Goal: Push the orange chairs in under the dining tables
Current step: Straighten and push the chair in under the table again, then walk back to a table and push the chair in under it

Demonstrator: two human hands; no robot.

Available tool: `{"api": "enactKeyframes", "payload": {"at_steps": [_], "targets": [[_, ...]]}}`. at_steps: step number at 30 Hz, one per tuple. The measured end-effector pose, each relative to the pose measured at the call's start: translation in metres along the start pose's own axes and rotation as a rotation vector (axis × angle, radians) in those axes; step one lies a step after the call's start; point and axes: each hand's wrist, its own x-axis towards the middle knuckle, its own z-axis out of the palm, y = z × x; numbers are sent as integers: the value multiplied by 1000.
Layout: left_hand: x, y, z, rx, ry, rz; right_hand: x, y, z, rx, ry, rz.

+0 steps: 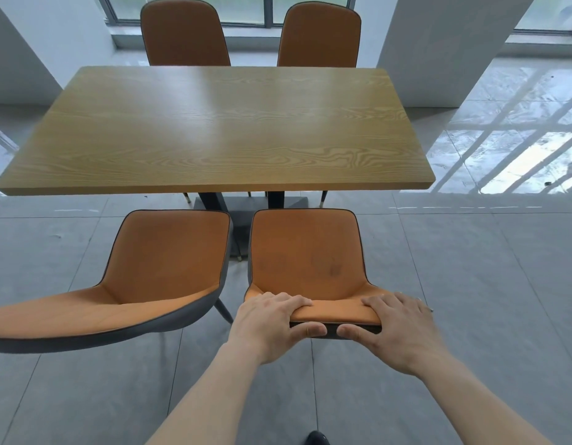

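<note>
At lower centre, the right-hand chair (305, 255) backrest is clamped by left hand (272, 322) and right hand (395, 329) fingers (297, 301); an even, straight push toward the surface (214, 123) is advised.

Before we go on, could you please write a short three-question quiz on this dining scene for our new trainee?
1. True or false: both hands grip the top of one chair's backrest.
2. How many orange chairs are in view? A) two B) three C) four
3. Fill in: the two near chairs stand ____ of the table, not under it.

Key
1. True: the left hand and right hand hold the near right chair.
2. C: the near left chair, the held one, plus the far left chair and far right chair.
3. Clear: a strip of floor shows before the table.
</note>
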Motion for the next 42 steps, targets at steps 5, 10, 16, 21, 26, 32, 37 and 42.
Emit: {"api": "enactKeyframes", "payload": {"at_steps": [5,10,16,21,26,32,37,42], "targets": [[0,0,3,20,3,-4,-1,1,2,15,-11,9],[-6,3,4,41,61,-38,-5,-1,-4,-6,-12,21],[-16,9,-9,134,200,-77,-24,-5,-6,-12,107,6],[-40,17,-35,177,328,-56,-52,-9,-31,-34,186,-10],[-69,24,-60,183,359,-40,-90,-8,-60,-33,216,20],[-88,47,-75,195,400,-35,-119,11,-78,-12,246,64],[-72,103,-80,182,399,-12,-122,51,-100,-5,273,54],[-27,187,-78,184,401,14,-112,131,-131,34,299,31]]}}
